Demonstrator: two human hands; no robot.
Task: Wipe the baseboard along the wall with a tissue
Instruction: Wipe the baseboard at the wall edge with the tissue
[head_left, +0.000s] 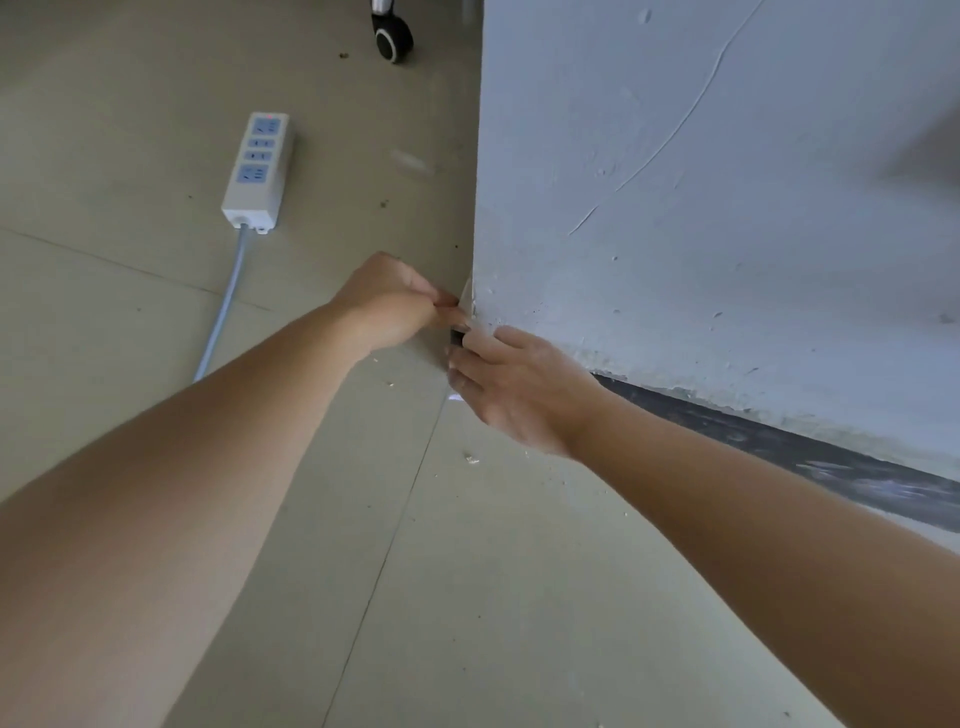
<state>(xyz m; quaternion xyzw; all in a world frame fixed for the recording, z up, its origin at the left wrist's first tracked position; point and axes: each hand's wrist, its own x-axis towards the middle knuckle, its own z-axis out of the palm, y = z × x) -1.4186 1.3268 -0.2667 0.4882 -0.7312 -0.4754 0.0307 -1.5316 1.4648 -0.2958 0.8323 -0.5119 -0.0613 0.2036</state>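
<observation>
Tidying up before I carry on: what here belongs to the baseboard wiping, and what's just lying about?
Job: tissue, baseboard, left hand pinching the tissue, right hand.
Lying about: power strip, its cable, caster wheel, floor crumbs.
</observation>
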